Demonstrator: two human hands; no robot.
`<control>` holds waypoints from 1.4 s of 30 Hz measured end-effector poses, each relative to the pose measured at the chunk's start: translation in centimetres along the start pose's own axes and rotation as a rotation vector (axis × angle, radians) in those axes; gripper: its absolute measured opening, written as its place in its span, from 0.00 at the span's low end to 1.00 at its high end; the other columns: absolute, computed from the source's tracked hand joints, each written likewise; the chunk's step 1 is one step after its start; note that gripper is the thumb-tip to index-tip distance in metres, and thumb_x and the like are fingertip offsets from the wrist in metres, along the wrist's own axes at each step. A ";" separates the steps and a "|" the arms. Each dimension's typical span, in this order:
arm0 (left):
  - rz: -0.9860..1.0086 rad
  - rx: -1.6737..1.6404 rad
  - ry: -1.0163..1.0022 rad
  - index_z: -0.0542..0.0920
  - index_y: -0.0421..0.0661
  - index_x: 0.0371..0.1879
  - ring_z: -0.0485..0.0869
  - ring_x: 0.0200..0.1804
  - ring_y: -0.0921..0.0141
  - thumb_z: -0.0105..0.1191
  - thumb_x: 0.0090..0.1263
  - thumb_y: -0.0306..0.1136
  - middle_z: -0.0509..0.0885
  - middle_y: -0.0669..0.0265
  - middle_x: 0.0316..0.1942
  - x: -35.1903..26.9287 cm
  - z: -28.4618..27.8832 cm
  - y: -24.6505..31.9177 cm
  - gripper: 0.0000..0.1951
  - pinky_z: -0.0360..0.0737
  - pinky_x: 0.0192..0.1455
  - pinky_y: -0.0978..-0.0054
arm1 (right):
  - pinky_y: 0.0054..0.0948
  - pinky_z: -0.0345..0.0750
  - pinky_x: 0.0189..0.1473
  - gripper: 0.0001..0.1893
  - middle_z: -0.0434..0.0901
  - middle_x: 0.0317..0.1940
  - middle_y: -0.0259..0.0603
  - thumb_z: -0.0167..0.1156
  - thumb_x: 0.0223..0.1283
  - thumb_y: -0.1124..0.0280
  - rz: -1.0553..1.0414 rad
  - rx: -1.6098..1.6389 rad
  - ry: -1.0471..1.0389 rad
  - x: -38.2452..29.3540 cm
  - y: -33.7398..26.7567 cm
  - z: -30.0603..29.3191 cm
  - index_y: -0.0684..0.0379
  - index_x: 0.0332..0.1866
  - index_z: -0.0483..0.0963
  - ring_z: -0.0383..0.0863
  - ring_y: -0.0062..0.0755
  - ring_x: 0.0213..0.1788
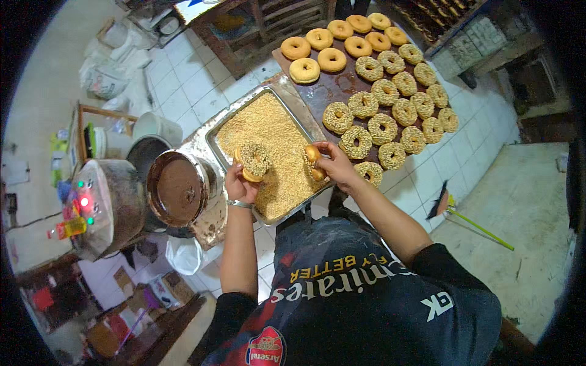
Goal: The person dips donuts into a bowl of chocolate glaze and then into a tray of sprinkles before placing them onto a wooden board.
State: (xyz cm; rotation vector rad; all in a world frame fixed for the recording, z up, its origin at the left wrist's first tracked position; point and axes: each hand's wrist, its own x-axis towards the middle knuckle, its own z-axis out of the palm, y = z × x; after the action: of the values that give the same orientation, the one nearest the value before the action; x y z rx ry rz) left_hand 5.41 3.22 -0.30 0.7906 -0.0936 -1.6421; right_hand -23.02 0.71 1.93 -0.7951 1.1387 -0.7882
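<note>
A metal tray (298, 117) filled with chopped nuts or a similar golden crumb topping lies before me. Over its left part, my left hand (242, 184) grips a doughnut (255, 160) whose crumb-coated face points up. At the tray's right edge, my right hand (334, 164) holds another doughnut (314, 162) tilted on its side, its coated face turned left. Left of the tray stands a round pot (177, 188) of brown, chocolate-like coating. Beyond the tray to the right, a dark board (316, 98) carries plain doughnuts (332, 60) at its far side and several crumb-coated ones (338, 117) nearer my right arm.
A large metal pot (123, 201) and a pale bucket (158, 128) stand left of the chocolate-like coating. A white plastic bag (184, 254) hangs below it. On the right, a green-handled broom (480, 229) lies near the tiled floor. A wooden slatted rack (293, 23) stands beyond the board.
</note>
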 end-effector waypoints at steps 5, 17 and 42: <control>0.182 -0.080 0.028 0.77 0.40 0.59 0.84 0.54 0.57 0.52 0.63 0.43 0.83 0.56 0.54 -3.4 0.0 -2.6 0.27 0.84 0.56 0.54 | 0.28 0.77 0.57 0.25 0.75 0.58 0.41 0.62 0.57 0.79 0.050 -0.068 -0.122 1.7 -1.5 -0.8 0.60 0.62 0.69 0.78 0.30 0.57; 0.947 1.289 0.403 0.74 0.43 0.56 0.72 0.63 0.60 0.62 0.55 0.23 0.68 0.54 0.59 1.3 3.3 -5.6 0.26 0.77 0.60 0.67 | 0.30 0.75 0.59 0.26 0.79 0.54 0.42 0.68 0.53 0.71 -0.186 -0.193 0.010 7.0 0.8 1.8 0.59 0.59 0.72 0.79 0.31 0.55; -0.092 0.054 0.005 0.73 0.40 0.61 0.83 0.56 0.57 0.37 0.78 0.44 0.81 0.55 0.57 10.0 8.9 -5.3 0.23 0.84 0.54 0.52 | 0.43 0.86 0.47 0.17 0.84 0.50 0.38 0.46 0.72 0.65 0.157 0.028 -0.016 10.0 -12.9 -13.4 0.54 0.60 0.72 0.85 0.32 0.51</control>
State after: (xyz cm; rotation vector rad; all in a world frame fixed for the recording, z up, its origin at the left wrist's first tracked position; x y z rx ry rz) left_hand -4.06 -7.64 -0.40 0.8510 -0.0990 -1.7305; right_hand -35.31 -16.09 5.44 -0.6784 1.1581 -0.6644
